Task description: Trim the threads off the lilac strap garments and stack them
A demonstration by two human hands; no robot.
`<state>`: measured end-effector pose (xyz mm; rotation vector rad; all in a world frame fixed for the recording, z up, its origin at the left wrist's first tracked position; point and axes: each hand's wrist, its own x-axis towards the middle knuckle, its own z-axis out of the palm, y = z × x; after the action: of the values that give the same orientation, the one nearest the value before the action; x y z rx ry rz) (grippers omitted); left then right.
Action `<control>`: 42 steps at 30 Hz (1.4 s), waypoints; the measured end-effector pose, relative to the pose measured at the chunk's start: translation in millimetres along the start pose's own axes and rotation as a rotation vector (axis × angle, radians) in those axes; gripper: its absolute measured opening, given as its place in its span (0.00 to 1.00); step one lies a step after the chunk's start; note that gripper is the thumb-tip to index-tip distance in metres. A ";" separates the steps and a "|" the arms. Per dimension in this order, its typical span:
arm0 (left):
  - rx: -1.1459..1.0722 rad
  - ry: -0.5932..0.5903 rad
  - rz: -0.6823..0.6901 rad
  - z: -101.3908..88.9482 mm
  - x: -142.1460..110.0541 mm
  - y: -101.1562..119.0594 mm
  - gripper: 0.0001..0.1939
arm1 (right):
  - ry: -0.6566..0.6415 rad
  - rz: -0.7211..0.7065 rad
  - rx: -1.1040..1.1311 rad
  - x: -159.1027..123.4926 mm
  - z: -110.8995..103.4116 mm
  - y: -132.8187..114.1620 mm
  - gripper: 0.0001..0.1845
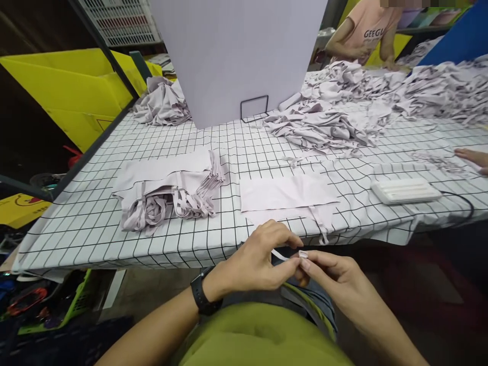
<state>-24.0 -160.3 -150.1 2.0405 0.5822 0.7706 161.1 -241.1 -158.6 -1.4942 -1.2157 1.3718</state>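
Observation:
Just off the table's front edge, my left hand, with a dark watch on its wrist, is closed around a thin pale strap. My right hand pinches a small folded end of the strap between thumb and forefinger, touching the left fingertips. Part of the strap is hidden behind the fingers. Right beyond my hands, a pale fabric piece lies flat, a strap hanging from its right end. To the left sits a neat stack of folded fabric pieces, their straps bunched in front.
A white device with a cable lies on the checked tablecloth. Heaps of fabric cover the back right. A tall pale board stands behind a wire stand. A co-worker works across; another person's hand reaches in from the right.

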 end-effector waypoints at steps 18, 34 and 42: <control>-0.124 0.101 -0.402 -17.2 13.2 -33.9 0.07 | 0.059 0.123 -0.094 45.2 19.6 -1.4 0.22; 0.748 -0.138 -0.088 -21.8 49.9 -89.3 0.07 | 0.123 0.416 0.152 92.7 8.4 -6.3 0.19; 0.532 -0.017 -0.085 -18.3 52.1 -104.9 0.10 | 0.137 0.438 0.230 112.9 10.2 -5.2 0.20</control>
<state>-12.7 -61.4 -214.5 2.4788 0.9344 0.5871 146.9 -131.7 -185.3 -1.7157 -0.6397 1.5967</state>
